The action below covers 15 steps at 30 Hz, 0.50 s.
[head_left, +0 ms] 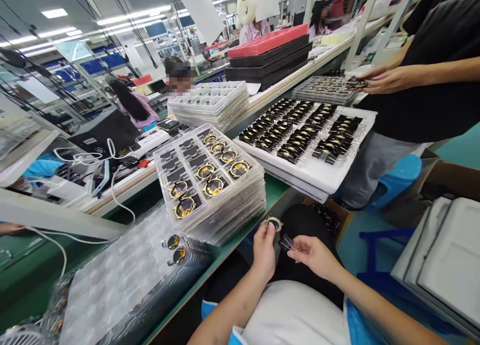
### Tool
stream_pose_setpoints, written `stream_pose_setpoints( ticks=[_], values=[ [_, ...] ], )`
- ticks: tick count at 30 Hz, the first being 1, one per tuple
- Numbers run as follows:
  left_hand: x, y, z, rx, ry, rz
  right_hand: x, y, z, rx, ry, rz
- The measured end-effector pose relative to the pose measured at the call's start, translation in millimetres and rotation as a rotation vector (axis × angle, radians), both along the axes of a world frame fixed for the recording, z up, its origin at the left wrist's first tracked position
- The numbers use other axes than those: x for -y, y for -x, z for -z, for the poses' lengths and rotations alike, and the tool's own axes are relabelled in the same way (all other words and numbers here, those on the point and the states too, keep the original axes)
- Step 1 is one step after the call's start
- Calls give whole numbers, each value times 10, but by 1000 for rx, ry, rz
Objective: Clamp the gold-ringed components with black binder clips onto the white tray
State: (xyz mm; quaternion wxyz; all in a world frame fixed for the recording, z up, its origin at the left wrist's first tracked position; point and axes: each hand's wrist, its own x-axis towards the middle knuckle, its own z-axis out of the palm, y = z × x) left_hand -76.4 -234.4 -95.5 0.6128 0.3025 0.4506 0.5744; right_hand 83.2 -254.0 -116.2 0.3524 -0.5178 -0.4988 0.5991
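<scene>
Over my lap, my left hand [264,250] pinches a round gold-rimmed watch case [275,224] with a dark centre. Close to its right, my right hand [312,254] is closed on a small dark, partly see-through piece [286,242] with thin prongs; its exact kind is unclear. The piece and the watch case are apart. Ahead of my hands, a stack of clear plastic trays [221,212] carries several gold watch cases [215,186] in its top compartments. Two more watch parts [179,255] lie at the corner of a lower tray stack [112,270] at left.
A white foam tray [322,177] holds rows of black clips [300,135]. Beyond it, a co-worker's hands [397,80] are over another parts tray [322,89]. Black and red trays [268,47] are stacked behind. At right stand a blue stool [401,177] and grey-white boxes [446,265].
</scene>
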Motion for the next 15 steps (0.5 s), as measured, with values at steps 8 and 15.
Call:
stream_pose_setpoints(
  ticks=[8,15],
  values=[
    [-38,96,-61,-159,-16,145,-346,-1084,-83,771,-181,378],
    [-290,-227,-397,-335,-197,315,-285,-572,-722,504,-860,-28]
  ],
)
